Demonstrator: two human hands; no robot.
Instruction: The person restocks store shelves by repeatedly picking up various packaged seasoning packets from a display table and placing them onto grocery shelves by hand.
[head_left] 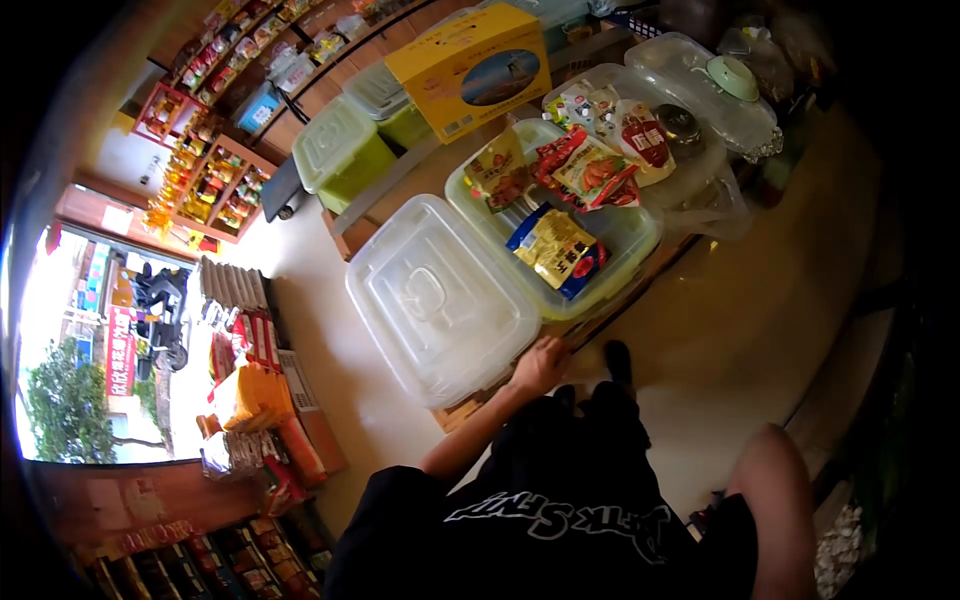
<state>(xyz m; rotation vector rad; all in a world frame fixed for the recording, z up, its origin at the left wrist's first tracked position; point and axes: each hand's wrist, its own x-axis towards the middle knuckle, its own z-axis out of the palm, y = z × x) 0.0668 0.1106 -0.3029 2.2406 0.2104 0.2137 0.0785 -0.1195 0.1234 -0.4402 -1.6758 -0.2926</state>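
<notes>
My left hand is at the near corner of a clear lidded plastic bin, by the edge of the wooden stand. Its fingers are curled, and whether they grip anything is hidden. Just beyond it an open plastic bin holds a blue and gold packet, a red food packet and a brown-gold packet. A white and red spouted pouch lies at the bin's far right. On the right side only my bent right arm shows; its hand is out of view.
A yellow carton stands behind the bins, beside green-tinted lidded tubs. Clear lids and a pale green bowl are at the far right. Stacked goods line the left near the doorway. Shelves hold products.
</notes>
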